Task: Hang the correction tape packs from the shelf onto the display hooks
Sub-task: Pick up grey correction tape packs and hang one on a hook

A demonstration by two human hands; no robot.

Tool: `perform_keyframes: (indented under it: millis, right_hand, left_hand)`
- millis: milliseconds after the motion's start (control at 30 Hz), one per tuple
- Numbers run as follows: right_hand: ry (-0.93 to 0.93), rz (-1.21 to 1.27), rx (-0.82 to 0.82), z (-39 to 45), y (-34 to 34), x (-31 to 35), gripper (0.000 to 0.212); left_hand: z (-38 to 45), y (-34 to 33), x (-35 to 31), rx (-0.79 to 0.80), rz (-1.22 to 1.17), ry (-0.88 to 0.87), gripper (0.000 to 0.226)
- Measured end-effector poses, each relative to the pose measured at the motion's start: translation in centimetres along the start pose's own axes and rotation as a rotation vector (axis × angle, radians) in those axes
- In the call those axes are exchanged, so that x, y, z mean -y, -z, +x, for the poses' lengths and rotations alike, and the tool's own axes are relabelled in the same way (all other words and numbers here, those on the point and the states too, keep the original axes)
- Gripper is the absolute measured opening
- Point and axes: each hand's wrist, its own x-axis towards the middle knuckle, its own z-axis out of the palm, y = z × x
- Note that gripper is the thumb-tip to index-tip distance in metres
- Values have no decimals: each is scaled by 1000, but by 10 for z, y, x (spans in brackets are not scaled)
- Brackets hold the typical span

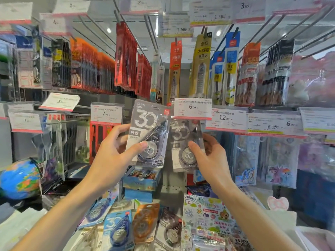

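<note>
left hand (116, 153) raised, grip pinching grey correction tape pack (147, 134) | right hand (208, 156) raised, grip holding second grey pack (184, 142) under price tag (192, 108)

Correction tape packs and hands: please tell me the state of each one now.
Left hand: holds a grey pack, raised and tilted.
Right hand: grips a second grey pack under the 6.00 price tag.
Blue pack: lying on the shelf.
Orange pack: lying on the shelf.
</note>
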Motion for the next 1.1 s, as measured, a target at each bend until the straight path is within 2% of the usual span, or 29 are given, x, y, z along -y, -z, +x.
perform_keyframes:
  millis: [100, 267, 367, 467, 667, 767, 833, 967, 1100]
  right_hand:
    - [-44, -23, 3, 17, -13, -11, 55]
    - [-151, 20, 24, 45, -32, -31, 63]
    - [-153, -6, 62, 56, -36, -33, 52]
    - [-182, 10, 62, 60, -32, -35, 51]
    - [-277, 72, 121, 47, -3, -43, 26]
    - [-229, 43, 124, 30, 16, -37, 16]
    - [-179, 60, 185, 13, 23, -27, 10]
    - [-121, 87, 364, -18, 20, -5, 17]
    - [-110, 160, 374, -33, 19, 8, 13]
  left_hand:
    - [1, -2, 4, -17, 8, 0, 36]
    - [1, -3, 4, -34, 10, 22, 37]
    - [0, -4, 6, -28, 0, 31, 37]
    - [-2, -5, 7, -8, -7, 42, 37]
    - [-10, -9, 13, 9, -110, 95, 39]
    - [-17, -15, 18, 38, -170, 122, 40]
    - [-21, -22, 20, 60, -193, 130, 41]
    - [-27, -40, 21, 99, -226, 145, 42]
    - [-29, -49, 21, 84, -228, 142, 35]
